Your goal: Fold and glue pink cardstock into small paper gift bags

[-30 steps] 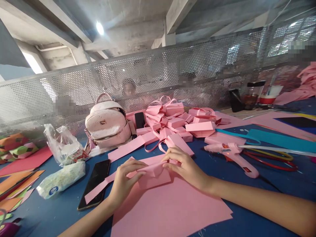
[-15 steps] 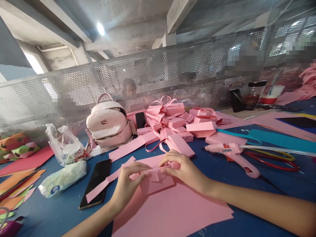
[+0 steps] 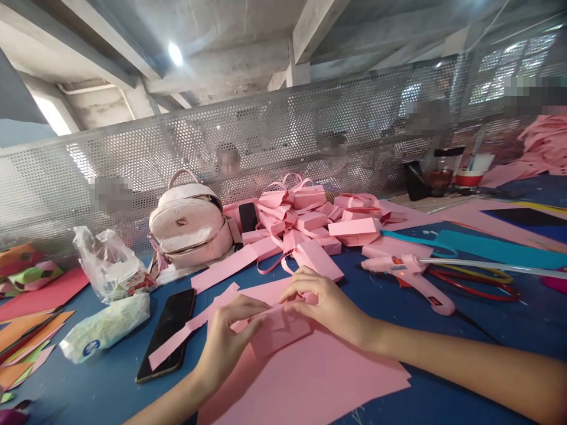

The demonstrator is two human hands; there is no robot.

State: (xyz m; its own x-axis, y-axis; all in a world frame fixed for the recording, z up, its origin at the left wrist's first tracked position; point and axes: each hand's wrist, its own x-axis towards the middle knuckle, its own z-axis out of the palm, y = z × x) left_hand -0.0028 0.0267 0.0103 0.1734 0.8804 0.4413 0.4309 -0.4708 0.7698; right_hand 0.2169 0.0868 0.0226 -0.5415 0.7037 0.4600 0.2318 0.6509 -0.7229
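Note:
Between my hands is a small pink paper box (image 3: 282, 336), its upper edge partly hidden by my fingers. My left hand (image 3: 234, 336) pinches its left end, thumb and fingers closed on the paper. At its right end my right hand (image 3: 321, 301) grips the top edge between thumb and curled fingers. Under the box lies a large pink paper sheet (image 3: 305, 383) on the blue table. A narrow pink paper strip (image 3: 170, 348) reaches from near my left hand across a black phone (image 3: 168, 333).
A pile of pink paper boxes (image 3: 305, 218) stands behind my hands, beside a pale backpack (image 3: 190, 221). To the right lies a pink glue gun (image 3: 407, 271) with its cord. At left are a tissue pack (image 3: 106, 327), a plastic bag (image 3: 106, 265) and coloured paper (image 3: 26, 342).
The view has shifted slightly, so most things sit a little further left. Both hands keep their hold on the paper box, whose upper flap now looks flatter.

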